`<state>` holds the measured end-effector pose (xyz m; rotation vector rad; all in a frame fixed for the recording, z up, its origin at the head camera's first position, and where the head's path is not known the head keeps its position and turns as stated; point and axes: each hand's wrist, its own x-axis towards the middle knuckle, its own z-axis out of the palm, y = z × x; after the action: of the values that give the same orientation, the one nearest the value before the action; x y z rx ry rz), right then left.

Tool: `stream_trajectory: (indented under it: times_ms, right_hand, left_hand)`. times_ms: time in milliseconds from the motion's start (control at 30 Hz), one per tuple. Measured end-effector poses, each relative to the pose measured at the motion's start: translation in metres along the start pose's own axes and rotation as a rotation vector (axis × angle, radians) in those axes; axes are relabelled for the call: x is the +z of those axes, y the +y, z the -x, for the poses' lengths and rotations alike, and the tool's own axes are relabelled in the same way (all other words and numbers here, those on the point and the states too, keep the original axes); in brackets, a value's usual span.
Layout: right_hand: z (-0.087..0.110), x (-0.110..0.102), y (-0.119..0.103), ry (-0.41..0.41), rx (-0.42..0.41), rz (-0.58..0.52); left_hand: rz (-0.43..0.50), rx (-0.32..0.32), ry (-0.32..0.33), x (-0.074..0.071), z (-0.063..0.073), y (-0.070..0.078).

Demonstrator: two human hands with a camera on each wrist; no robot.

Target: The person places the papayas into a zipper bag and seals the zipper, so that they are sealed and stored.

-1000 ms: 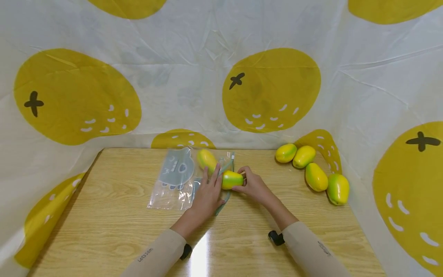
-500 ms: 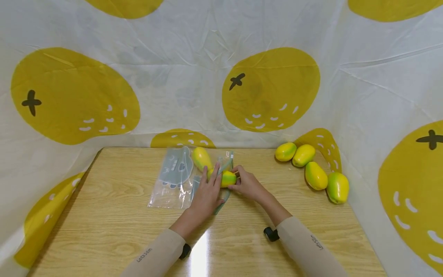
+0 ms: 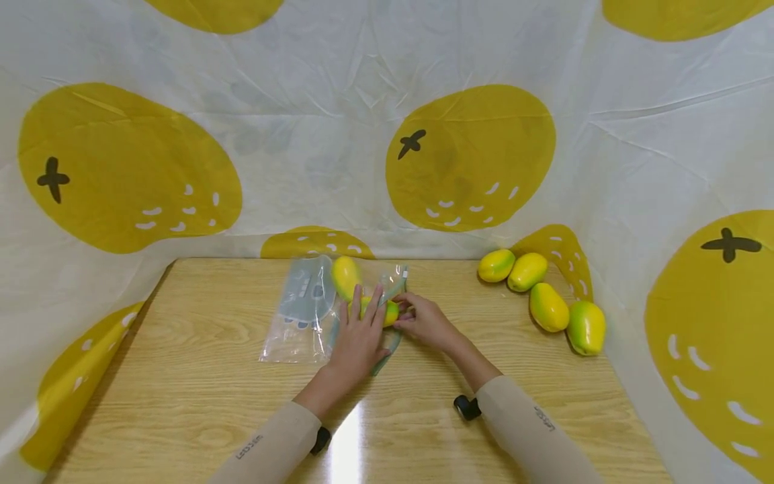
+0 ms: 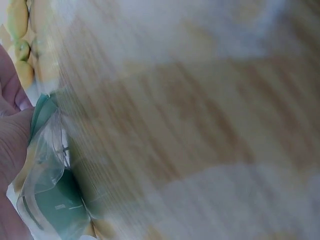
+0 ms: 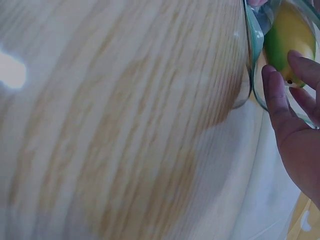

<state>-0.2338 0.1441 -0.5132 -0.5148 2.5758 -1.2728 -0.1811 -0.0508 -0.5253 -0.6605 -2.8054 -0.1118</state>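
Note:
A clear slider zip bag (image 3: 290,346) with a grey-green cartoon print lies at the back middle of the table. One yellow-green papaya (image 3: 345,275) lies inside, towards the back. A second papaya (image 3: 392,313), at the bag's mouth, is mostly within it. My left hand (image 3: 358,341) rests on the bag over this papaya, its fingers straight and spread. From the right, my right hand (image 3: 428,321) holds the papaya's outer end by thumb and fingertips. The right wrist view shows those fingertips on the end of the papaya (image 5: 292,37), between the bag's green zip edges.
Several papayas (image 3: 549,307) lie in a curved row at the table's back right. The wooden table (image 3: 211,396) is bordered by a white fabric backdrop (image 3: 314,148) printed with large yellow fruit.
My right hand has moved left, pushing the second papaya deeper under my left hand. The papaya inside has shifted slightly left. My left hand stays nearly in place on the bag.

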Motion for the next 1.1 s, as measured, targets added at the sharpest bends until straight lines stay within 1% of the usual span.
stream_trajectory:
  times_ms: [67, 233, 333, 433, 600, 800, 967, 1100]
  right_hand:
    - [-0.002, 0.001, -0.002, -0.015, -0.002, -0.006]
    - [-0.003, 0.003, -0.008, -0.017, 0.024, -0.01]
    - [0.0, -0.001, -0.007, -0.002, 0.026, -0.008]
    - [0.006, -0.01, -0.005, 0.01, 0.027, -0.014]
    - [0.026, -0.034, 0.005, 0.038, 0.044, -0.001]
    - [0.056, -0.069, 0.023, 0.096, 0.088, 0.018]
    - [0.079, -0.101, 0.042, 0.18, 0.096, 0.052]
    - [0.097, -0.13, 0.057, 0.274, 0.1, 0.13]
  left_hand:
    - [-0.012, 0.005, 0.003, 0.0, 0.0, 0.0]
    - [0.01, 0.004, 0.007, 0.001, 0.0, -0.001]
    - [0.025, -0.005, 0.011, 0.001, 0.0, -0.002]
    - [0.034, -0.013, 0.006, 0.002, 0.0, -0.002]
    - [0.053, -0.025, -0.023, 0.004, 0.0, -0.004]
    - [0.039, -0.02, -0.014, 0.003, 0.001, -0.007]
    - [0.044, -0.02, -0.016, 0.003, 0.002, -0.008]
    - [0.059, -0.025, -0.013, 0.002, 0.002, -0.008]
